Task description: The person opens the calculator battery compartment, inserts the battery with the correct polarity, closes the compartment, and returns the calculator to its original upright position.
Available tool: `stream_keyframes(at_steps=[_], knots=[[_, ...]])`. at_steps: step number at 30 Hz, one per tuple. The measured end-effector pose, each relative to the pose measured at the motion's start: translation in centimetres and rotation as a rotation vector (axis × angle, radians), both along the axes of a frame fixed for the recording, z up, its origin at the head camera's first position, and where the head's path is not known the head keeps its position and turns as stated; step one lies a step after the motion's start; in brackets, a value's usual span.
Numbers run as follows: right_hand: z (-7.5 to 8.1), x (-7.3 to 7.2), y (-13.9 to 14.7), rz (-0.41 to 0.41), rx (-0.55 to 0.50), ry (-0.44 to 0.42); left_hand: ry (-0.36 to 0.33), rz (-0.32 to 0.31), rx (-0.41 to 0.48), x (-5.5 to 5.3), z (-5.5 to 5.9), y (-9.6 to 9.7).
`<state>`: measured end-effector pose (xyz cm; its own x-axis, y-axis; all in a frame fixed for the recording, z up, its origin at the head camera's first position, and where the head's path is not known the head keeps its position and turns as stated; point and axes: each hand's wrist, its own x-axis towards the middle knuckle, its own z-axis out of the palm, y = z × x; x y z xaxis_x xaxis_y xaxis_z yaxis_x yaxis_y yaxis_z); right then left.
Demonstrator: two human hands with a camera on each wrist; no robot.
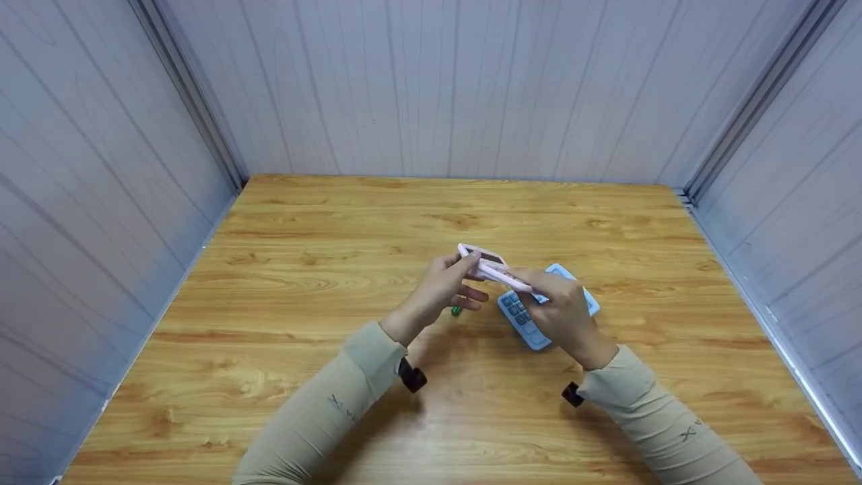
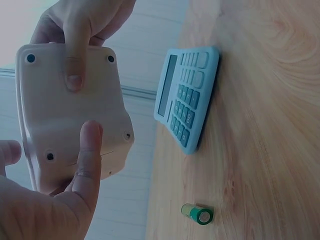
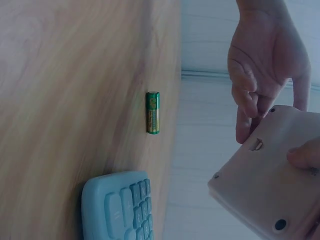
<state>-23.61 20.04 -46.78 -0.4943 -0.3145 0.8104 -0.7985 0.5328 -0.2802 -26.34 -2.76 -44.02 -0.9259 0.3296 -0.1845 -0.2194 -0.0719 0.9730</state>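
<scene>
Both hands hold a pink calculator (image 1: 497, 273) tilted above the wooden table. My left hand (image 1: 434, 293) pinches its far left end, thumb on the display side and a finger against the back. My right hand (image 1: 562, 313) grips the opposite end. In the left wrist view the calculator's pale underside (image 2: 75, 110) shows dark round feet, with one fingertip from each hand lying on it. The right wrist view shows a small opening (image 3: 257, 145) near one edge of that underside. A green battery (image 3: 153, 112) lies on the table below the left hand.
A light blue calculator (image 1: 525, 330) lies keys up on the table (image 1: 323, 256), partly covered by my right hand in the head view. Pale panel walls (image 1: 417, 87) stand behind the table and at both sides.
</scene>
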Motion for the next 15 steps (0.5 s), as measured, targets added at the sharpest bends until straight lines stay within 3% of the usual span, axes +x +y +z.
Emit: stream_keyframes(at_steps=[15], knots=[[-0.44, -0.46, 0.28, -0.027, 0.236, 0.287, -0.037, -0.004, 0.186, -0.07, -0.59, 0.07]])
